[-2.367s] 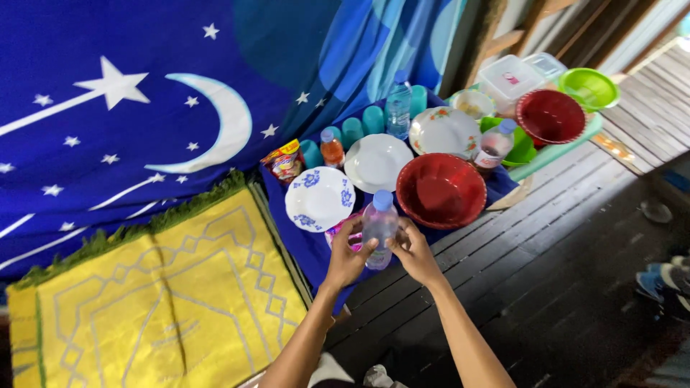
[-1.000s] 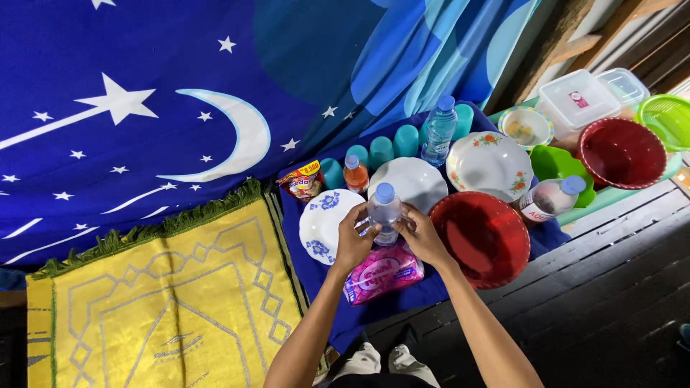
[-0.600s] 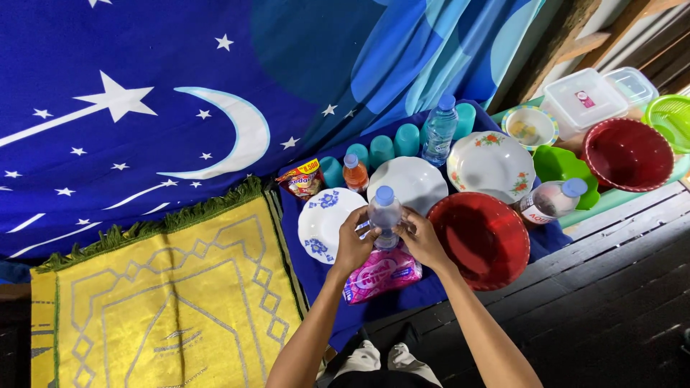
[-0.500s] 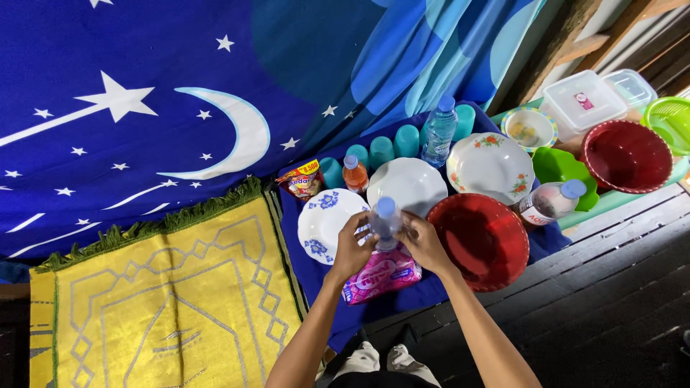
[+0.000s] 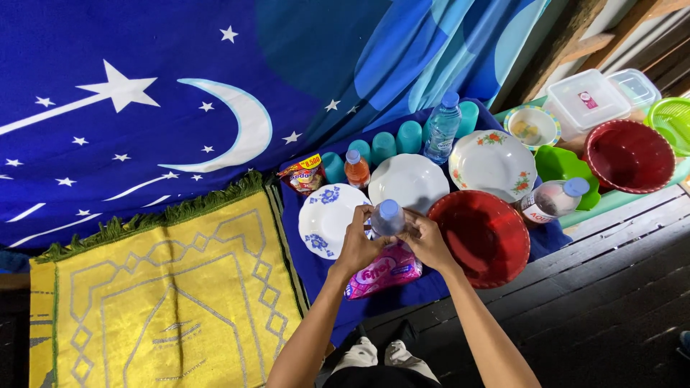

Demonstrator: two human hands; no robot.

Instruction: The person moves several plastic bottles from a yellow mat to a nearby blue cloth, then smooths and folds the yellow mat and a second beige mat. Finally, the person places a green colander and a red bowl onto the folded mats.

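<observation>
- While the person bends over the floor, both hands wrap around one small clear water bottle [image 5: 388, 218] with a blue cap.
- The left hand [image 5: 357, 243] holds the bottle's left side, with its fingers curled tight around it.
- The right hand [image 5: 425, 241] holds the right side, fingers curled too, so the bottle sits between the two hands.
- The bottle stands up straight above a pink packet [image 5: 384, 270] that lies on the dark blue cloth [image 5: 309, 259].
- Just left of the bottle is a white plate with blue flowers [image 5: 325, 218].
- Just right of it is a big red bowl [image 5: 485, 237].
- Behind it sits a plain white plate [image 5: 408, 182], and a small orange drink bottle [image 5: 356, 168] stands near that.
- Farther back there are teal cups [image 5: 397, 139] in a row and a taller water bottle [image 5: 443, 127].
- A yellow mat [image 5: 165, 294] lies well off to the left.
- A bottle with a white drink [image 5: 552, 199] lies on its side past the red bowl.
</observation>
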